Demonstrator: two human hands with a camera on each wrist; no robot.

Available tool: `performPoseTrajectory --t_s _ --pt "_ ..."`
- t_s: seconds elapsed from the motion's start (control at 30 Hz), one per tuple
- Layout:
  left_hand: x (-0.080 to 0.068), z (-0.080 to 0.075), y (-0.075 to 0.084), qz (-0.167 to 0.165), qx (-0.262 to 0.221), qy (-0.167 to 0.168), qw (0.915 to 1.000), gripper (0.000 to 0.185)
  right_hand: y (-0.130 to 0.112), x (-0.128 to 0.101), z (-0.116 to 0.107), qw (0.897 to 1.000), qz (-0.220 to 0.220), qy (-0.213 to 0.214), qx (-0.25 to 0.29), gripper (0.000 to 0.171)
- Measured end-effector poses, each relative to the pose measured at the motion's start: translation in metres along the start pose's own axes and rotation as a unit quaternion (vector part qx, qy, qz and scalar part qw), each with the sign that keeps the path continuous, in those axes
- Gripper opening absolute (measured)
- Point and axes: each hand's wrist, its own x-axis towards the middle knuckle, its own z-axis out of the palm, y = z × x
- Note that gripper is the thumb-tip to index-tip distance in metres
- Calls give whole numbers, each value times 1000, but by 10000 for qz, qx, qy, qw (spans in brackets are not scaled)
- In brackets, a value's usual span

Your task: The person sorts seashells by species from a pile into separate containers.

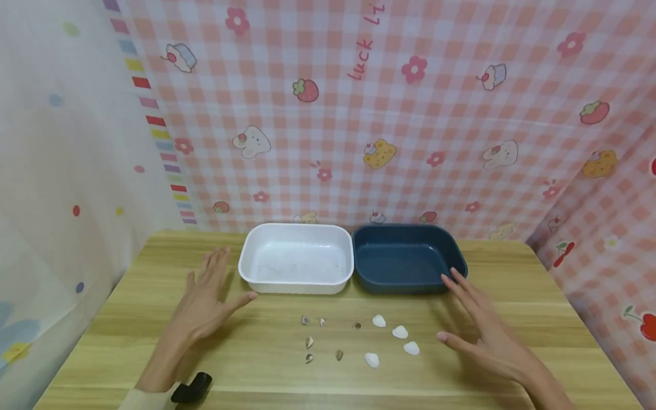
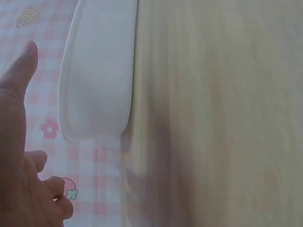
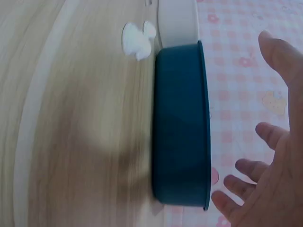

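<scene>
A white tray (image 1: 296, 285) and a dark blue tray (image 1: 407, 285) stand side by side at the back of the wooden table (image 1: 128, 324). In front of them lie several small dark shells (image 1: 310, 342) and several white shells (image 1: 400, 332). My left hand (image 1: 207, 299) hovers flat with fingers spread, left of the white tray (image 2: 102, 71), holding nothing. My right hand (image 1: 476, 324) is spread and empty too, its fingertips near the blue tray's (image 3: 182, 123) front right corner. The white shells (image 3: 135, 40) show blurred in the right wrist view.
A pink checked cloth (image 1: 389, 114) hangs behind the table and along the right side; a pale dotted curtain (image 1: 61, 171) covers the left. A black wrist device (image 1: 192, 388) sits at my left forearm. Bare wood lies along the table's front and sides.
</scene>
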Motion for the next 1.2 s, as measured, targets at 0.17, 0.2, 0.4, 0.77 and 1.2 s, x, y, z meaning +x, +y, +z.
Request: performPoseTrajectory --t_s 0.17,0.2,0.4,0.77,1.2 --pt "8 1 4 -25 -33 8 10000 111 -6 4 7 9994 -306 100 100 101" --pt "9 1 5 -30 -38 7 10000 112 -7 4 9 9992 -372 119 86 101" --pt "19 4 8 -73 -158 -11 9998 114 -5 8 24 9979 -628 21 155 93" --pt "31 10 14 -23 -336 -122 9994 111 2 10 45 9957 -156 -328 847 68" --pt "31 15 16 -147 -319 -101 9993 113 8 10 51 9908 -386 -697 1091 44"
